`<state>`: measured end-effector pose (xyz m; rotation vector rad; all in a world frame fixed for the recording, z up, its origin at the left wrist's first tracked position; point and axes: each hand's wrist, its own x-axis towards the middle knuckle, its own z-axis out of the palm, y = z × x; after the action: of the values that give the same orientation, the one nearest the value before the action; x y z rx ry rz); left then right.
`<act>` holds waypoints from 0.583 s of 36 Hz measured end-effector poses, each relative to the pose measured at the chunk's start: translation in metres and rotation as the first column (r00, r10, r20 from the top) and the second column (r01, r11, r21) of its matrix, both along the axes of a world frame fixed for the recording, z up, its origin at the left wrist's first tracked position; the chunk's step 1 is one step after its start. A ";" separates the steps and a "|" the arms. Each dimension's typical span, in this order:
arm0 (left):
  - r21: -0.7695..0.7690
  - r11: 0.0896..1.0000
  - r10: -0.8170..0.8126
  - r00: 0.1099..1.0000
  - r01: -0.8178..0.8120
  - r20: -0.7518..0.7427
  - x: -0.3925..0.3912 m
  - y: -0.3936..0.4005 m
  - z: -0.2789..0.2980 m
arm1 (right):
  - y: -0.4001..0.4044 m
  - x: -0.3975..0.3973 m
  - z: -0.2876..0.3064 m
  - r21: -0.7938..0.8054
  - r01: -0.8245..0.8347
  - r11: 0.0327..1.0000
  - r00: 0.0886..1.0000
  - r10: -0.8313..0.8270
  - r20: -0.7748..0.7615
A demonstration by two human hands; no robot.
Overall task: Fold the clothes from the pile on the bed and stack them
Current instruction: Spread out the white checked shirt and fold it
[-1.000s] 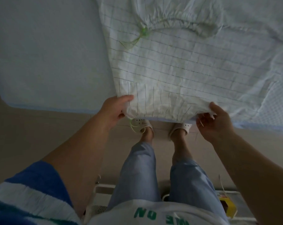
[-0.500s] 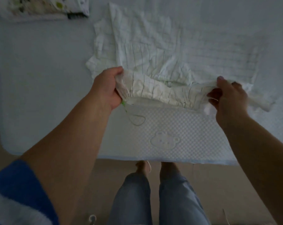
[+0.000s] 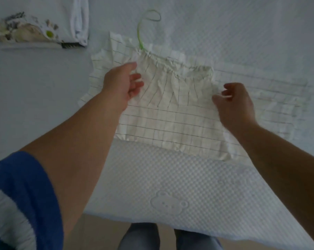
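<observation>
Our left hand (image 3: 123, 82) and right hand (image 3: 233, 101) hover loosely open, holding nothing, over the white grid-checked drawstring garment (image 3: 170, 121); next we should fold it squarely, edges aligned.

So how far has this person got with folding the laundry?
Done: one folded flower-print garment lies at the far left of the bed. In hand: a white checked garment with a green drawstring is folded over once, lying flat. The left hand and right hand hover at its edges, fingers relaxed, gripping nothing. Left: probably more folds, then stacking it. No remaining pile is in view.
</observation>
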<state>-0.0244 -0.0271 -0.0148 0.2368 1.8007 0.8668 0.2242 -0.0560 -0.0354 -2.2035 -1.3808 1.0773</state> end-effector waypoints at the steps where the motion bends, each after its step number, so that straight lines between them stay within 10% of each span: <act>1: 0.007 0.993 -0.115 0.979 0.117 -0.171 0.002 -0.003 0.000 | -0.005 -0.004 0.002 0.113 -0.155 0.981 0.984 0.144 0.100; 4: -0.073 0.787 -0.476 0.527 0.613 -0.704 0.007 -0.026 -0.016 | -0.011 -0.012 -0.002 0.211 -0.547 0.810 0.825 0.479 0.301; 8: -0.435 0.388 -0.670 -0.075 0.812 -0.739 0.004 -0.052 -0.046 | -0.011 -0.004 -0.029 -0.141 -0.677 0.723 0.631 0.668 0.396; 21: -0.521 0.226 -0.745 -0.199 0.823 -0.637 -0.014 -0.082 -0.048 | -0.077 0.038 -0.024 -0.327 -0.444 0.834 0.700 0.551 0.453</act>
<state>-0.0387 -0.1095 -0.0629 2.0111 1.8016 -0.3236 0.2619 -0.1333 -0.0595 -2.4476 -2.3246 0.7877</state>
